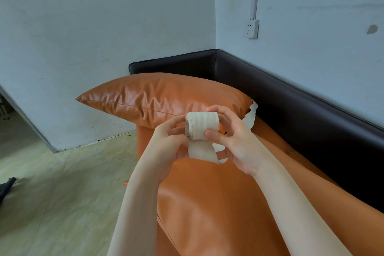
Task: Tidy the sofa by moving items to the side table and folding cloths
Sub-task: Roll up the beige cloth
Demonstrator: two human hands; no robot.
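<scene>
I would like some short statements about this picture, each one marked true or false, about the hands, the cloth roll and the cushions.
1. Both hands hold the cream cloth roll. True: the left hand and the right hand grip it from either side.
2. The roll is fully wound. False: a loose tail hangs below it.
3. The roll lies on a side table. False: it is held up above the orange sofa seat; no side table is in view.
4. An orange cushion lies behind the hands. True.
5. The sofa back is orange. False: it is dark, nearly black.
</scene>
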